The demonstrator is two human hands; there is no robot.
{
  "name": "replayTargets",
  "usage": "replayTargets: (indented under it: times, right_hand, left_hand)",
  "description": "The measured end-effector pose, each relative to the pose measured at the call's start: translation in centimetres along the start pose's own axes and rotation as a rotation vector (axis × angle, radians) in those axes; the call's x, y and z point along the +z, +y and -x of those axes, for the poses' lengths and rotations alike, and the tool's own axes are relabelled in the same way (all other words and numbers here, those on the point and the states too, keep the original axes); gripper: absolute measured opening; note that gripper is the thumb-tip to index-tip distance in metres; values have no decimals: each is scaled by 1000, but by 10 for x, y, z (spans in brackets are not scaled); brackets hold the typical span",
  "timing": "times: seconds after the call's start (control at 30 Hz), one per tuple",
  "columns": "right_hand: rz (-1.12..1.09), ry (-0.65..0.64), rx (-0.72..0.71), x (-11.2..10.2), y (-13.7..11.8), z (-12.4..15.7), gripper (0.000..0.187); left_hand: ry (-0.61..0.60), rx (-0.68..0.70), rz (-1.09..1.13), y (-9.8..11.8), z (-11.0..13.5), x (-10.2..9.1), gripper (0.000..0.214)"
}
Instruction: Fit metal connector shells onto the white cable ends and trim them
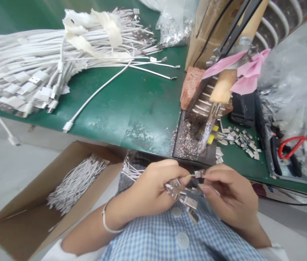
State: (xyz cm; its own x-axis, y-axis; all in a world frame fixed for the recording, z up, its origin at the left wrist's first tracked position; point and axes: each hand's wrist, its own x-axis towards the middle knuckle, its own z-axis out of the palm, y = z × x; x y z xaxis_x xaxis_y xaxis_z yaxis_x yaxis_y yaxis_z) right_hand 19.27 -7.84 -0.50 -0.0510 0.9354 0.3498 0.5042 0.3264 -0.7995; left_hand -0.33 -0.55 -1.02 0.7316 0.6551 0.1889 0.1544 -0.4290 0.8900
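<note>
At the near edge of the counter, above a blue checked apron, the two hands work close together on one metal USB plug. The left hand pinches thin coloured wires beside that plug between thumb and forefinger, while a cluster of similar plugs hangs out from its curled fingers. The right hand has thumb and forefinger closed on the plug's opposite end; what the lower fingers do is hidden. Judging by this grip, the step in hand is fine handling of the place where wires and plug meet, one piece singled out from the cluster. The next move seems to call for a light, steady pinch on both sides, so that the wires are neither tugged nor bent and the other plugs stay gathered. Toward the counter's far left corner lies a taped bundle of white cables, with a single cable reaching from it to the near edge. Right of the middle, a wooden-handled tool, probably a soldering iron, slants over a speckled dark pad. Small loose connectors lie nearer the right edge, beside red-handled scissors in a tray.
</note>
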Motion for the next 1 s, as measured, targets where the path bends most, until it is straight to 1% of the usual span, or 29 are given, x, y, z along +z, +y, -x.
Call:
replayTargets:
  times: [0.07,0.13,0.33,0.43,0.5,0.57,0.67,0.73,0.8,0.87,1.0]
  right_hand:
    - [48,-107,-8,-3,0,-4,14]
    - [86,-154,-3,-4,0,-6,9]
    - [90,-181,-44,-1,0,-9,11]
    - [68,-184,-44,-1,-1,-9,12]
    - [49,-168,-7,-2,-1,-7,12]
    - [30,-131,54,-3,0,-4,12]
    - [-45,-36,139,-2,1,3,12]
    - [-150,39,153,0,1,6,5]
    - [-234,94,148,4,1,7,9]
    - [-214,104,137,7,1,7,13]
    - [-32,110,79,11,3,2,17]
  left_hand:
    - [-12,21,-5,0,0,0,14]
    - [-21,37,-13,0,-1,0,14]
    - [11,9,16,3,0,1,12]
    - [-17,40,44,2,-1,2,15]
    - [-15,68,63,2,-2,2,13]
    - [24,79,85,2,-3,1,11]
    - [83,67,102,3,-4,0,10]
    - [109,56,92,4,-4,-1,11]
    - [132,50,69,5,-4,-1,10]
    - [150,47,51,4,-5,-1,10]
    - [192,35,54,5,-11,-2,11]
